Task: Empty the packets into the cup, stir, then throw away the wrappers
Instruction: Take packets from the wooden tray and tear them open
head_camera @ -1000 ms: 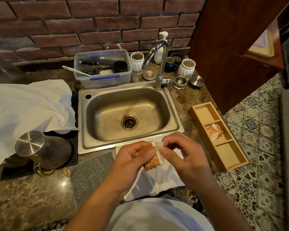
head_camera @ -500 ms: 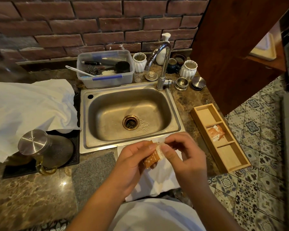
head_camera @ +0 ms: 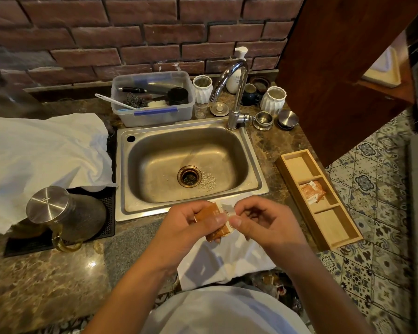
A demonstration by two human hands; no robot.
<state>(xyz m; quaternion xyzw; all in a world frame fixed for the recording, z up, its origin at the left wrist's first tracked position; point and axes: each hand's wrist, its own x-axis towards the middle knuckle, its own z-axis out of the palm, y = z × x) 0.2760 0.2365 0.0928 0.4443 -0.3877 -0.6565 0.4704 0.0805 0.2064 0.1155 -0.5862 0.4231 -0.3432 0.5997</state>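
Note:
I hold a small orange and white packet (head_camera: 215, 221) in front of the sink's near edge. My left hand (head_camera: 191, 227) pinches its orange body. My right hand (head_camera: 263, 222) pinches its white top edge between thumb and forefinger. More orange packets (head_camera: 313, 192) lie in the middle compartment of a wooden tray (head_camera: 328, 227) at the right of the counter. No cup stands near my hands; white ribbed cups (head_camera: 202, 88) stand behind the sink.
A steel sink (head_camera: 155, 208) with a tap (head_camera: 234, 92) is ahead. A white cloth (head_camera: 222, 261) lies under my hands. At left stand a glass jug with steel lid (head_camera: 48, 206) and a large white cloth (head_camera: 39, 150). A plastic tub (head_camera: 155, 114) holds utensils.
My hands stay on the packet and shift slightly; the right thumb and finger have pulled the white top edge a little away from the left hand.

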